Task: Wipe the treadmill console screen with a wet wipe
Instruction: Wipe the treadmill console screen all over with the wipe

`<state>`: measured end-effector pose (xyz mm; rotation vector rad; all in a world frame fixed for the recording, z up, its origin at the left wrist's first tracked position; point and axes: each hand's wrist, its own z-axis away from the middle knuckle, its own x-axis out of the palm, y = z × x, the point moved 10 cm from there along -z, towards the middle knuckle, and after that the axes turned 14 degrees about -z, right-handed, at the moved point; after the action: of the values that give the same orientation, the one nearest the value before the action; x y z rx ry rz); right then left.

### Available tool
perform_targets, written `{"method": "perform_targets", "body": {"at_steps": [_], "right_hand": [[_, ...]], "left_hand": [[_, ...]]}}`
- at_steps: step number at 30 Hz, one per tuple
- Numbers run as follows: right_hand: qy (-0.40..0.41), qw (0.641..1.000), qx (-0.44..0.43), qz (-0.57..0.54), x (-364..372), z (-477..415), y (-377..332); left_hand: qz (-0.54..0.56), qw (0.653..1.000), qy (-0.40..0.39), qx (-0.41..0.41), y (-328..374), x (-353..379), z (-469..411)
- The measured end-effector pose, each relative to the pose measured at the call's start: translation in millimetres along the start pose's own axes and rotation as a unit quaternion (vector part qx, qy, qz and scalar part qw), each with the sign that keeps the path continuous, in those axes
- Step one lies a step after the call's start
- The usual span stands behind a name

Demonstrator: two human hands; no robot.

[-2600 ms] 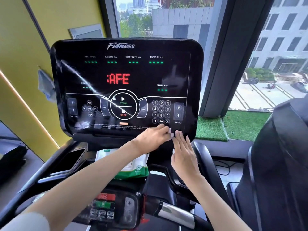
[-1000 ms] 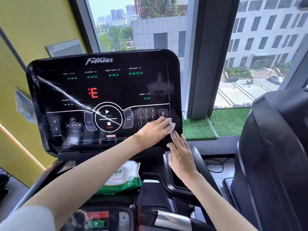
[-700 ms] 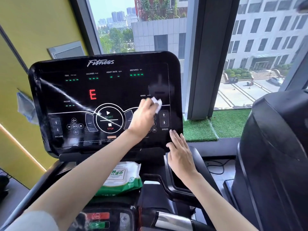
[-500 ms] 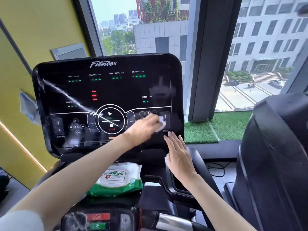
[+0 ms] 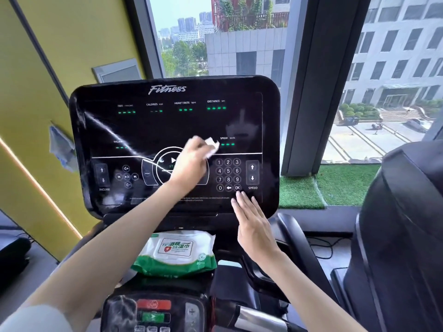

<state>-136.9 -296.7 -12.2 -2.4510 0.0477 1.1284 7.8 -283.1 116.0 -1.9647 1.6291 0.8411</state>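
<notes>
The black treadmill console screen (image 5: 143, 130) fills the middle of the view, with green readouts, a round start/stop dial and a number keypad. My left hand (image 5: 191, 161) grips a small folded white wet wipe (image 5: 212, 146) and presses it on the screen just right of the dial, blurred by motion. My right hand (image 5: 251, 224) lies flat with straight fingers, its fingertips touching the console's lower right edge under the OK key. A pale smear runs diagonally across the screen's left half.
A green and white pack of wet wipes (image 5: 177, 252) lies on the shelf under the console. Lower down is a control panel with red and green buttons (image 5: 153, 310). A second black machine (image 5: 402, 236) stands on the right, a window behind.
My left hand swept the wipe up from the keypad area and leftward to just right of the dial. The red letters on the display have gone dark. My right hand stays on the lower edge.
</notes>
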Motion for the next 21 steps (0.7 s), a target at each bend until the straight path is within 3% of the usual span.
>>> {"method": "perform_targets", "body": {"at_steps": [2,3,5,7,9,11,14,16,18,21], "right_hand": [[-0.008,1.000,0.000,0.005,3.5,-0.4,-3.0],[-0.015,1.000,-0.001,0.007,5.9,-0.8,-4.6],[-0.029,0.999,-0.002,0.014,10.5,-1.6,-7.4],[-0.039,0.999,-0.002,0.022,14.0,-2.4,-10.3],[-0.037,0.999,0.002,0.021,15.2,-4.4,-13.4],[-0.021,1.000,0.011,0.015,14.3,-8.2,-16.0],[-0.008,1.000,0.012,0.017,19.3,-12.5,-22.9],[-0.007,0.999,0.017,0.029,25.0,-13.1,-25.3],[-0.009,0.998,0.037,0.040,29.8,-12.1,-24.7],[-0.012,0.997,0.059,0.057,34.8,-7.9,-26.0]], "left_hand": [[0.010,0.996,0.044,-0.072,-19.7,-12.3,-4.4],[0.001,0.998,0.041,-0.054,-14.5,-9.9,0.2],[-0.025,0.998,-0.026,0.058,15.7,11.7,24.1],[-0.053,0.974,-0.122,0.181,46.1,35.9,60.2],[-0.077,0.956,-0.161,0.234,50.3,43.0,72.8],[-0.069,0.970,-0.141,0.186,34.2,32.2,50.8],[-0.017,0.999,-0.034,0.034,-8.9,-2.6,7.6],[-0.011,1.000,0.012,-0.005,-21.8,-12.3,0.1],[-0.019,0.999,0.002,0.038,-13.8,-3.6,15.9],[-0.060,0.966,-0.098,0.230,19.7,32.2,78.5]]}}
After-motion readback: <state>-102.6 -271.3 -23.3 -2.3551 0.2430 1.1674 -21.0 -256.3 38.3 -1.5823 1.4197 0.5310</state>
